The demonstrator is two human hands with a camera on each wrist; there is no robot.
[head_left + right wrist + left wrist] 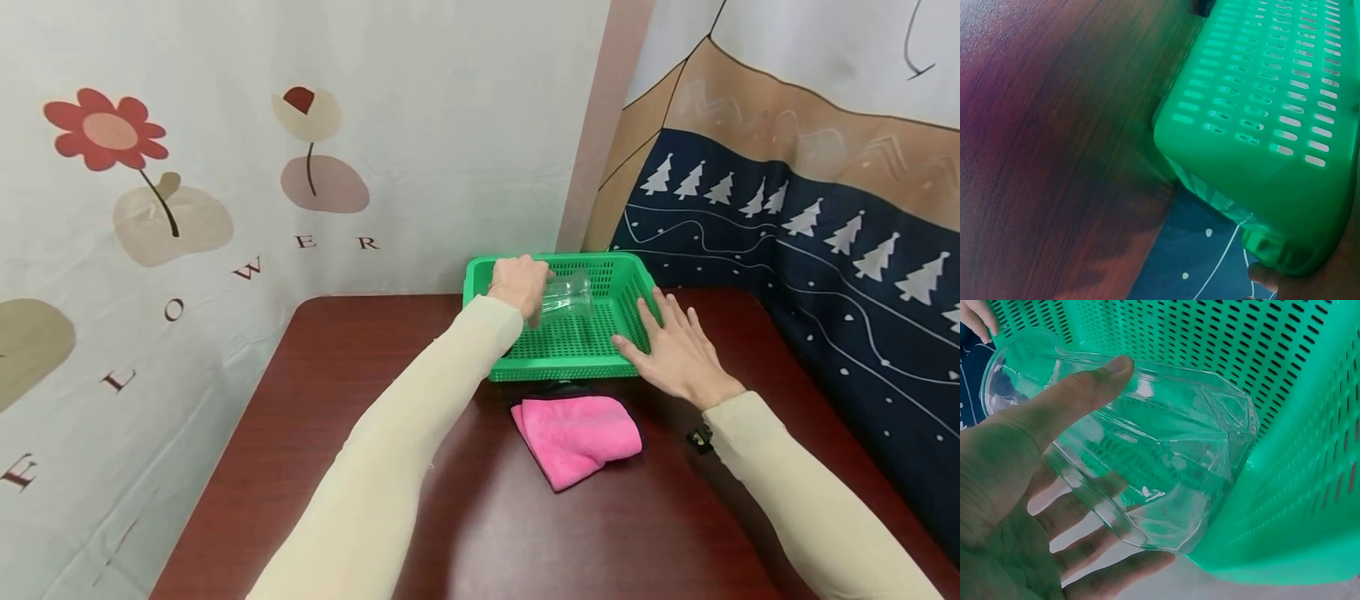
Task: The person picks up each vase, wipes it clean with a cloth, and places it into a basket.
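My left hand [519, 287] grips a clear faceted glass vessel [1166, 444] with a flared mouth, thumb on one side and fingers on the other. In the head view the vessel lies tilted sideways within a green perforated basket [547, 368], mouth to the right. The left wrist view shows its faceted base near the basket wall. At the basket's right rim is my right hand [682, 354], fingers spread and mostly straight, thumb toward the inside. The right wrist view shows only part of that hand, beside a basket corner.
A folded pink cloth [581, 433] with a dark underside lies in front of the basket. The basket stands near the back edge of a reddish-brown table [600, 542]. Behind hang a pale flower-printed curtain [450, 125] and a dark blue one [825, 275] with white trees.
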